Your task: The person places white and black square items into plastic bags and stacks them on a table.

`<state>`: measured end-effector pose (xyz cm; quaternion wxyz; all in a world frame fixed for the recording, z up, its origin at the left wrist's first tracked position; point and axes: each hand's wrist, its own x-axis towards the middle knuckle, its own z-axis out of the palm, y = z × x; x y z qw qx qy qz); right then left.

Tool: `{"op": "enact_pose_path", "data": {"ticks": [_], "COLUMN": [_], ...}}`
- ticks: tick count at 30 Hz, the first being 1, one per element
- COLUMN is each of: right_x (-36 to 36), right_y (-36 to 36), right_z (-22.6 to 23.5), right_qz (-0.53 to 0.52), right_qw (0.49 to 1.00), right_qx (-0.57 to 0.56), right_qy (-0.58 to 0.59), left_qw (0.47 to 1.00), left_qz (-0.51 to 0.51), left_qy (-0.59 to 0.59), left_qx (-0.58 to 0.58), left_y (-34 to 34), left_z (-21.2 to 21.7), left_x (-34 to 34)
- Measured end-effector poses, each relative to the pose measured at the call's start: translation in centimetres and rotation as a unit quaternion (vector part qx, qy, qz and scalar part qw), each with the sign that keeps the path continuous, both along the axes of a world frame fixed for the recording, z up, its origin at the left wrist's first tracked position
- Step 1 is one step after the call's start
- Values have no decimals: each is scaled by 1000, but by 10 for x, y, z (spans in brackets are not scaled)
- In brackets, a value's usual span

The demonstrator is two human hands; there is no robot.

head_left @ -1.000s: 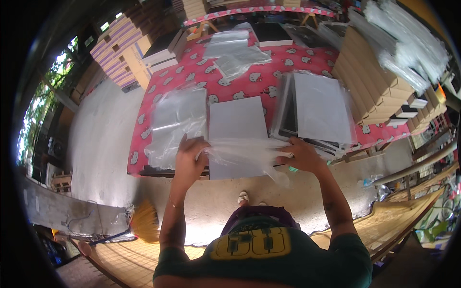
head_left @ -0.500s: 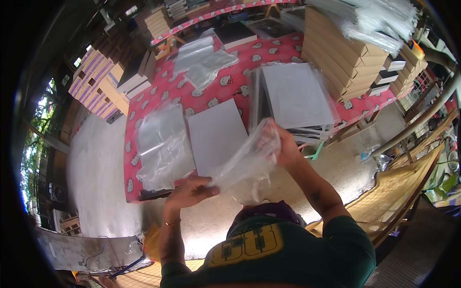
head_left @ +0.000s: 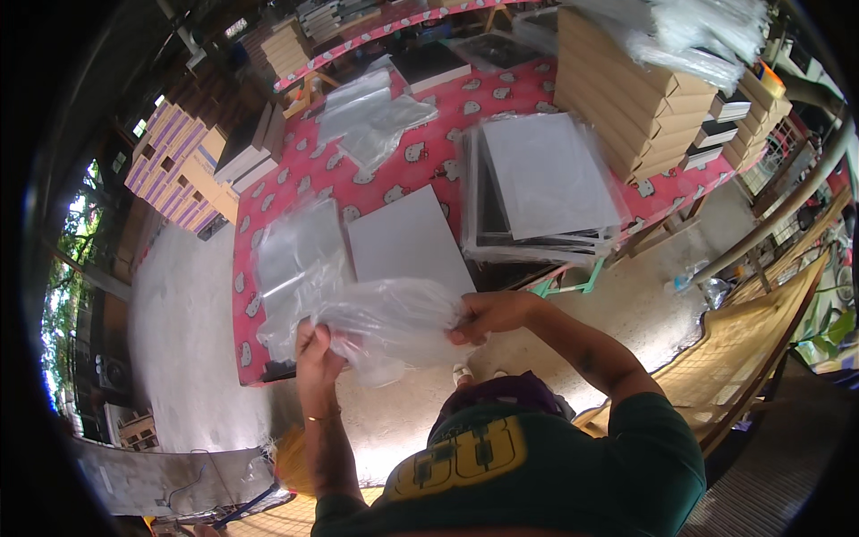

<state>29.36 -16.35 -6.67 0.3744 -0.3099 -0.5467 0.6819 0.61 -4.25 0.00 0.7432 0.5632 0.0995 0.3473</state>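
Note:
Stretched between my two hands is a clear plastic bag (head_left: 394,322), held crumpled over the near edge of the table. My left hand (head_left: 317,351) pinches its left end. The fingers of my right hand (head_left: 488,315) are closed on its right end. Behind the bag lies a white board (head_left: 407,234), its near part covered by the plastic. Left of the board rests a pile of clear plastic bags (head_left: 302,255). To the right, a stack of plastic-wrapped boards (head_left: 550,183) has a white one on top.
A pink patterned cloth (head_left: 385,192) covers the table. Tall stacked brown cartons (head_left: 617,98) with plastic on top stand at the back right. More plastic bags (head_left: 371,112) and a black board (head_left: 429,63) lie farther back. Boxes (head_left: 179,166) are piled left of the table.
My right hand has come down and a little left, toward me. My left hand has shifted left and turned its fingers upward. The bag now spans level between them.

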Motion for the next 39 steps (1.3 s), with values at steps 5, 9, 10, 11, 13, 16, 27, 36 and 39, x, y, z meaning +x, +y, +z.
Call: {"op": "enact_pose_path", "data": {"ticks": [5,9,10,11,13,16,27,36,39], "right_x": [12,19,14,5,-3,13,-1,37,27], "right_y": [21,13,13,14,19,26,39,-2,-10], "right_z": [-3,-24,-27,-26,-25,-33,-44,-143,-91], "right_qz": [-268,-160,-155,-139,-149,-206,-89,-155,-167], "right_qw": [806,806,801,798,790,784,782,920,947], "right_qx": [-104,-70,-52,-38,-18,-6,-9,-68,-101], "right_qy": [517,566,576,585,595,586,617,354,256], "left_qw": [963,969,969,955,917,966,975,975,980], "left_qz": [-220,-157,-78,-101,-157,-83,-128,-18,-15], "left_qy": [128,-102,-151,-192,-271,-167,-4,-13,56], "left_qx": [-93,-160,-177,-203,-248,-178,-180,-220,-193], "left_y": [-5,15,5,1,0,0,0,17,21], "left_z": [-65,-49,-14,-15,-28,-26,-36,-21,-70], "left_x": [-20,-12,1,4,5,2,-3,-25,-48]}}
